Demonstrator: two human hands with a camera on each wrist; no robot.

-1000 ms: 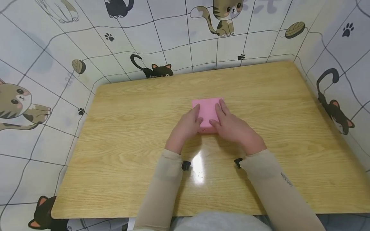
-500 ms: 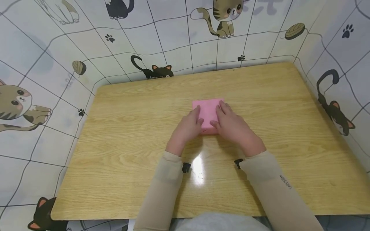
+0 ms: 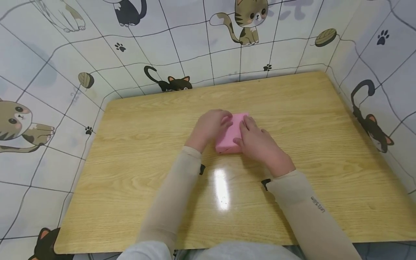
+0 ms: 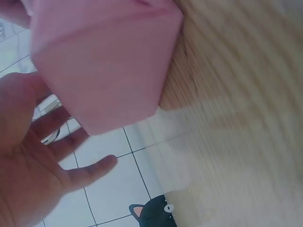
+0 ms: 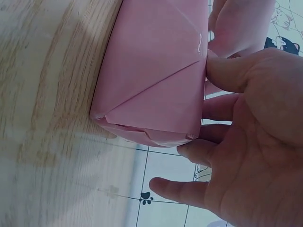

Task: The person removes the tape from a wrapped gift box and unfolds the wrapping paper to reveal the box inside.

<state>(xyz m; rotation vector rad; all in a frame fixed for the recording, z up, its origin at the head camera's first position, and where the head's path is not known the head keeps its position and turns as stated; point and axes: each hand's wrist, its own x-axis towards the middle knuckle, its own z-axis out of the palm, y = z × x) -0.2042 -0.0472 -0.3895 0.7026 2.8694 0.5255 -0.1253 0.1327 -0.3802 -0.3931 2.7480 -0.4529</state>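
Observation:
A box wrapped in pink paper (image 3: 230, 141) lies on the wooden table, folded paper flaps showing on its side in the right wrist view. My left hand (image 3: 209, 126) is over the box's left side, fingers bent loosely above the top. In the left wrist view, that hand (image 4: 33, 170) has its fingers spread beside the pink box (image 4: 104, 80). My right hand (image 3: 260, 144) rests along the right side, fingers lying over the top. Seen from the right wrist, its thumb touches an edge of the box (image 5: 151, 61), while the little finger stretches out past it.
The wooden table (image 3: 136, 173) fills the space before me, glossy with a bright light reflection near its middle. Walls (image 3: 195, 47) covered with a cat-and-grid print border its back and sides. Both forearms wear beige sleeves (image 3: 172, 191).
My left hand has come off the near left side of the box and moved up and forward over its top left. The right hand stays nearly in place on the box.

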